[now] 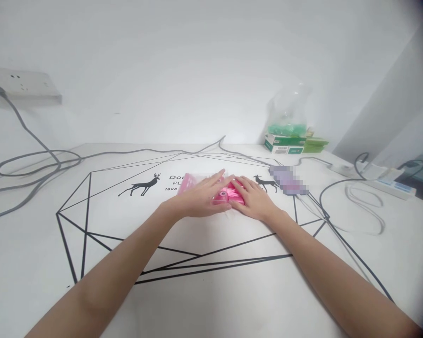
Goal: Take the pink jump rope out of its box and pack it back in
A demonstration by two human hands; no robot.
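Note:
A pink object (229, 194) with a round dark spot lies mid-table, partly covered by clear plastic and by both hands. My left hand (202, 196) rests over its left side, fingers stretched out and apart, on a clear and pink plastic package (186, 183). Lying on the object's right side is my right hand (252, 198), its fingers spread flat. Neither hand is closed round anything. What lies beneath the palms is hidden.
A blurred phone-like item (289, 180) lies right of the hands. Green and white boxes (285, 143) stand at the back right under a plastic bag (287, 112). Grey cables (31, 176) loop at the left. A power strip (387, 180) sits at the right.

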